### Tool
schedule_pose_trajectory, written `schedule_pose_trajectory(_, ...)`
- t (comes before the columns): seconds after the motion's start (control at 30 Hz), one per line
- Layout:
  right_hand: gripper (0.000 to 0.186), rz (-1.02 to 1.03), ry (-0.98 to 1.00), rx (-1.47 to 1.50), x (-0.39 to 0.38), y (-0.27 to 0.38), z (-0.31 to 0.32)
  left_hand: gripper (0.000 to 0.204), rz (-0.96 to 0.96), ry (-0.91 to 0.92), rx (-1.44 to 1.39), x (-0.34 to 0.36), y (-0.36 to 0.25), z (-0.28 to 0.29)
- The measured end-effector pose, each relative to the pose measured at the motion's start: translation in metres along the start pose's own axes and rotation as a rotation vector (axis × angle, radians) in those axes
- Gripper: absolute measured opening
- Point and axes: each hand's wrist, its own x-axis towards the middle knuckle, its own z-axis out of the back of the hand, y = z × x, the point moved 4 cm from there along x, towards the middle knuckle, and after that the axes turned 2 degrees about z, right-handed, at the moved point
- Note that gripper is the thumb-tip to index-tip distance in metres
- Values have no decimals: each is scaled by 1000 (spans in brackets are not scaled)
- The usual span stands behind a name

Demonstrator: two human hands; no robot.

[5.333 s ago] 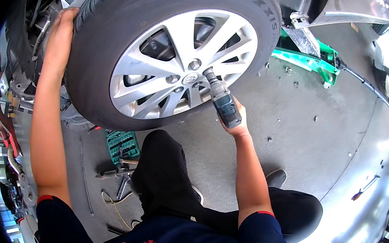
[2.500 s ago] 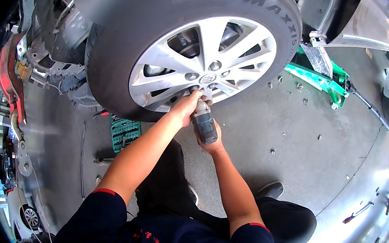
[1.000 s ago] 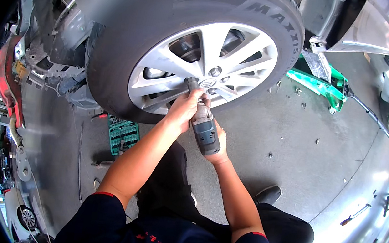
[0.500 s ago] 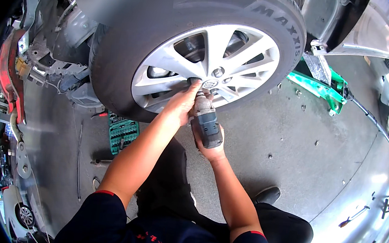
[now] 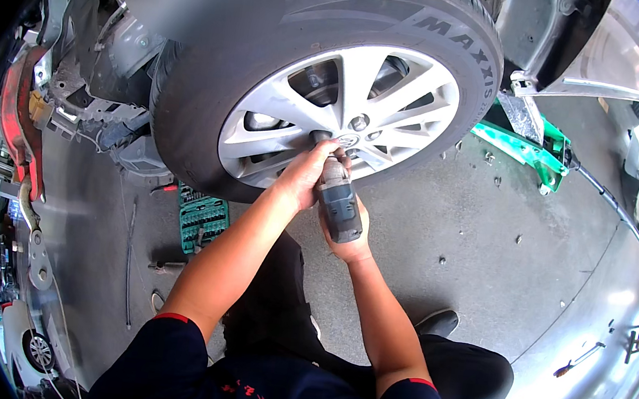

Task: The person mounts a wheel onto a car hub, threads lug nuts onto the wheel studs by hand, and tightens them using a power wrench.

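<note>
In front of me is a car wheel with a silver multi-spoke rim (image 5: pixel 283 101) inside a black tire (image 5: pixel 195 114). My right hand (image 5: pixel 357 243) is wrapped round the handle of a dark grey cordless impact wrench (image 5: pixel 339 211), whose nose points at the lug area below the hub cap (image 5: pixel 349 141). Closed around the front of the wrench is my left hand (image 5: pixel 304 174), its thumb and fingertips close to the hub. Just beyond those fingertips, a dark round piece (image 5: pixel 320 134) shows against the rim. The wrench's tip is mostly hidden by my left fingers.
A green floor jack (image 5: pixel 526 148) with a long dark handle stands right of the tire. An opened green socket set (image 5: pixel 202 224) lies on the floor at left, near a thin rod (image 5: pixel 131 265). Several small bits dot the floor; a screwdriver-like tool (image 5: pixel 577 363) lies far right.
The view has shifted slightly, so the wheel sits a little lower and further right. Both hands keep their hold on the impact wrench, which stays at the hub.
</note>
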Motion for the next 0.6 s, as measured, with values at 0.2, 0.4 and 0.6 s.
schedule_pose_trajectory(0.2, 35, -116, -12, 179, 6, 3, 10, 30, 17, -21, 11, 2, -1, -3)
schedule_pose_trajectory(0.4, 31, -91, 92, -144, 19, 13, 25, 31, -14, -5, -54, 12, -5, 3)
schedule_pose_trajectory(0.6, 28, 12, -7, -153, -3, 3, 33, 29, 29, 70, -60, 0, 13, -7)
